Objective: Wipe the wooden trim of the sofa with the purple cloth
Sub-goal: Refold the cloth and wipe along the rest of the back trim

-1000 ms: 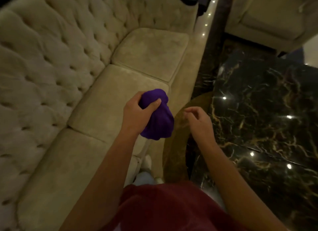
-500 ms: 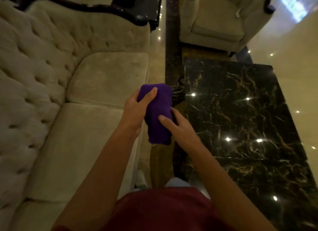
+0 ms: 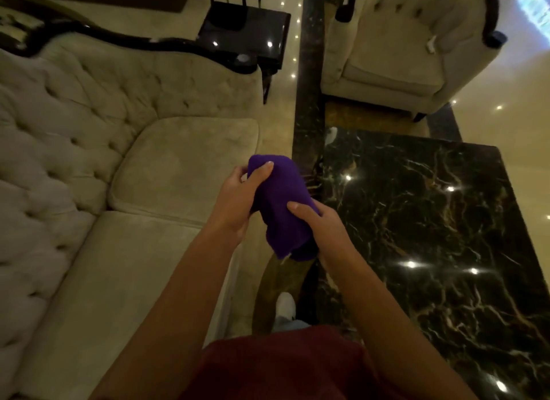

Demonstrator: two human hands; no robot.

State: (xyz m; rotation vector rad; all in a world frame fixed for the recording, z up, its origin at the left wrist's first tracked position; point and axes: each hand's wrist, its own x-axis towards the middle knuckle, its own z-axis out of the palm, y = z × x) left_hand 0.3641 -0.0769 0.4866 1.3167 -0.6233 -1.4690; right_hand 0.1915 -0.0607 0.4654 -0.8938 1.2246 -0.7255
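The purple cloth point(image 3: 282, 203) is bunched up in the air in front of me, held between both hands. My left hand point(image 3: 238, 200) grips its upper left side with the thumb on top. My right hand point(image 3: 323, 224) clasps its lower right side. The cream tufted sofa point(image 3: 89, 167) fills the left half of the view. Its dark wooden trim point(image 3: 128, 38) curves along the top of the backrest at the far upper left, well away from the cloth.
A black marble coffee table point(image 3: 431, 236) stands close on my right. A dark side table point(image 3: 247, 33) sits beyond the sofa's end. A cream armchair point(image 3: 395, 51) is at the upper right. A narrow strip of glossy floor runs between sofa and table.
My right hand has come over and taken hold of the cloth, which only the left hand held a second ago. The view has lifted, bringing the trim and side table into sight.
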